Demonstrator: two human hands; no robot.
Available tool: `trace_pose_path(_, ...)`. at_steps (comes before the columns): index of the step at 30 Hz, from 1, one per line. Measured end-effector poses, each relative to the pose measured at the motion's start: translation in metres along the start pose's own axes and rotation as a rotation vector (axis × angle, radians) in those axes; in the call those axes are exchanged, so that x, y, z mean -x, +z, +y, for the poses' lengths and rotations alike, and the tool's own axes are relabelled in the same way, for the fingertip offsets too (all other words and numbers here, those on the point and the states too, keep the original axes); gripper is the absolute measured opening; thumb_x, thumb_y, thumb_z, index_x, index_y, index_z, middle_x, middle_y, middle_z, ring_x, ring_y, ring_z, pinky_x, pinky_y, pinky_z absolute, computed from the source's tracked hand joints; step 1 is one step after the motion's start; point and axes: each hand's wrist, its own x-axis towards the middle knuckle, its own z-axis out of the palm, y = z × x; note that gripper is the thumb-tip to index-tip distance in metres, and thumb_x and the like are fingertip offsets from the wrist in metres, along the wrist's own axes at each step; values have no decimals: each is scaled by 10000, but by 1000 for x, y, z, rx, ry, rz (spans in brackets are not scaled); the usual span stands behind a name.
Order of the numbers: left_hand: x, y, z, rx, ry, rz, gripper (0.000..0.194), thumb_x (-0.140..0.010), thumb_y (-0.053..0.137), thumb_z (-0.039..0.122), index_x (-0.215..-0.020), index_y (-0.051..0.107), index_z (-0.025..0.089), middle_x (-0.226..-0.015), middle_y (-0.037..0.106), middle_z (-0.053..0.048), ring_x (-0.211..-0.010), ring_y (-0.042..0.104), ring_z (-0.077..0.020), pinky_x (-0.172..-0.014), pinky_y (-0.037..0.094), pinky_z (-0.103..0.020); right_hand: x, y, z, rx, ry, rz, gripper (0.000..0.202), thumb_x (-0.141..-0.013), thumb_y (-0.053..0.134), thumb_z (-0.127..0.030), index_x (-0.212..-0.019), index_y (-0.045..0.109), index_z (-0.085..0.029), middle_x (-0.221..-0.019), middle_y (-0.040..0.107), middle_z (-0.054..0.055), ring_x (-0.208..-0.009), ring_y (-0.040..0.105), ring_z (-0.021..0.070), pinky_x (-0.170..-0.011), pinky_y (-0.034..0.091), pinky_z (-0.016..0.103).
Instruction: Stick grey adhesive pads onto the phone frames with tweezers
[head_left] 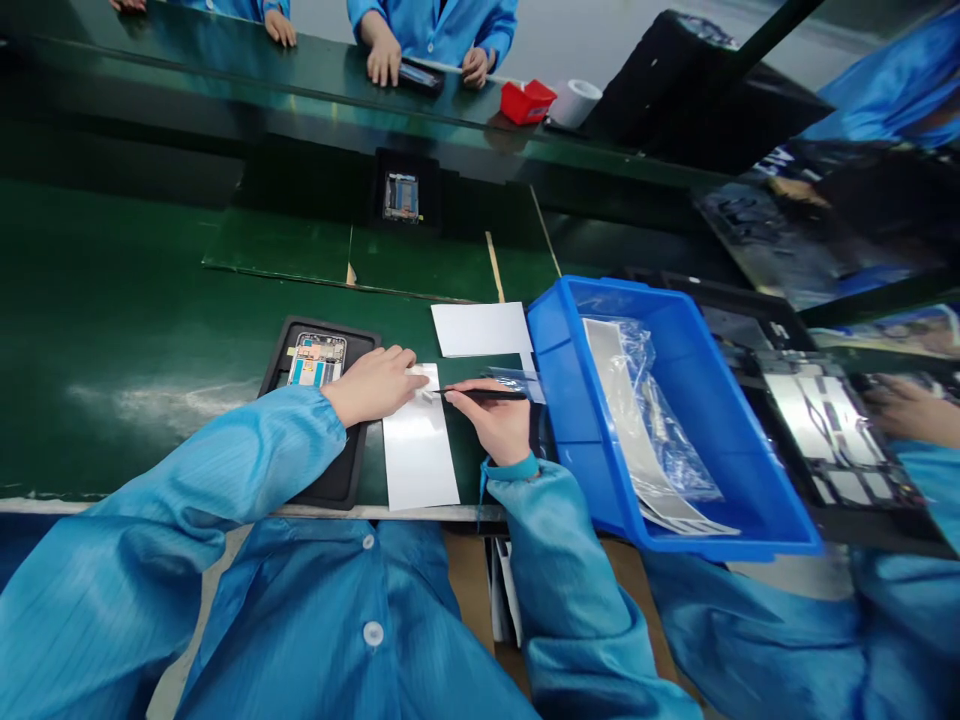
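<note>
My left hand (379, 385) is closed at the upper left of a glossy white sheet (420, 455), fingers bent against it. My right hand (501, 425) grips slim black tweezers (495, 394), their tip pointing left at the top of the sheet. Something small and pale there, by my left fingertips, is too small to name. Under my left wrist lies a black tray (341, 480) holding an opened phone (318, 358) with its inner parts showing. My left forearm covers part of the tray.
A blue bin (581, 440) on the right holds white strips (611, 385) and clear plastic (664, 430). Another white sheet (480, 330) lies beside it. Farther off sit a second tray with a phone (401, 197), a red box (527, 102) and a white roll (575, 103). Co-workers sit opposite and at right.
</note>
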Motion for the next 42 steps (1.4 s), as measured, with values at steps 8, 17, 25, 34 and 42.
trace_pose_path(8, 26, -43, -1, 700, -87, 126, 249, -919, 610, 373, -1051, 724, 196, -1035, 697, -45, -934, 642, -180, -826, 472, -284, 18, 4, -44, -107, -70, 41, 133, -699, 866, -266, -772, 758, -239, -781, 771, 25, -741, 746, 225, -719, 619, 364)
trace_pose_path(17, 64, -41, -6, 855, -247, 117, 136, -852, 621, 264, -858, 695, 149, -787, 684, -14, -695, 594, -132, -640, 426, -235, 27, 43, -53, -178, -12, -35, 177, -713, 862, -298, -821, 744, -221, -834, 781, 41, -799, 754, 232, -798, 622, 393)
trace_pose_path(25, 90, -40, -16, 873, -270, 132, 144, -866, 612, 281, -867, 683, 155, -792, 681, -12, -702, 593, -134, -652, 439, -245, 28, 69, -56, -213, 51, -131, 195, -691, 875, -324, -797, 748, -220, -818, 773, 46, -771, 742, 224, -751, 616, 376)
trace_pose_path(34, 127, -41, -21, 482, -260, 179, 317, -884, 663, 344, -1155, 647, 181, -1089, 692, -61, -974, 628, -215, -859, 475, -336, 29, 77, -58, -227, 78, -83, 165, -719, 855, -308, -764, 735, -205, -724, 748, 35, -589, 694, 180, -590, 599, 330)
trace_pose_path(42, 165, -15, -3, 49, -127, 40, 190, -959, 534, 258, -1089, 629, 158, -1042, 619, -88, -974, 567, -260, -809, 468, -398, 19, 101, -66, -244, 81, -43, 165, -728, 852, -295, -765, 726, -195, -644, 707, 7, -561, 686, 162, -558, 582, 292)
